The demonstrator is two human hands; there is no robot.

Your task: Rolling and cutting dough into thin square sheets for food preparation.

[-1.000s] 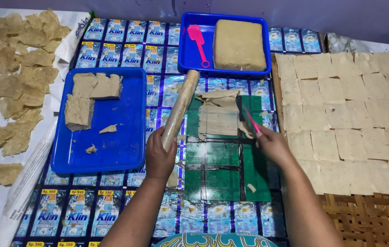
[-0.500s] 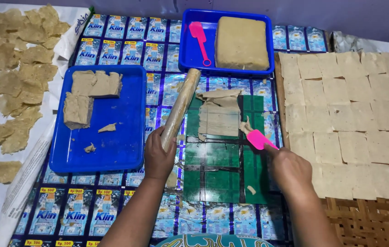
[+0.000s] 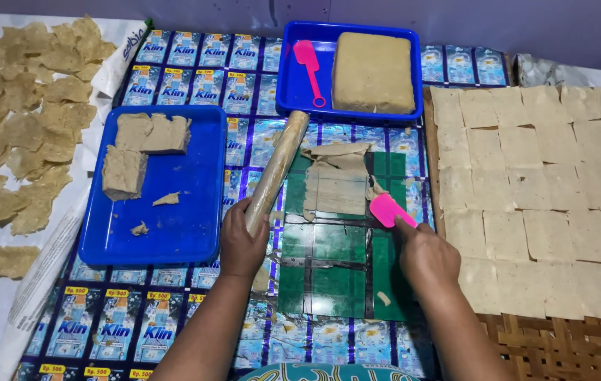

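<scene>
The right hand is closed on a pink scraper, whose blade points up and left from the grip, touching the thin dough sheet just beyond on the green board. The left hand grips the near end of a rolling pin; its long axis runs away and rightward, along the sheet's left edge.

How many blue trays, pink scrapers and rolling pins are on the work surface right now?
Blue trays: 2, a large one at the left and a smaller one at the back
Pink scrapers: 2, one lying in the back tray, one in the right hand
Rolling pins: 1, dough-coated, held by the left hand
Total: 5
</scene>
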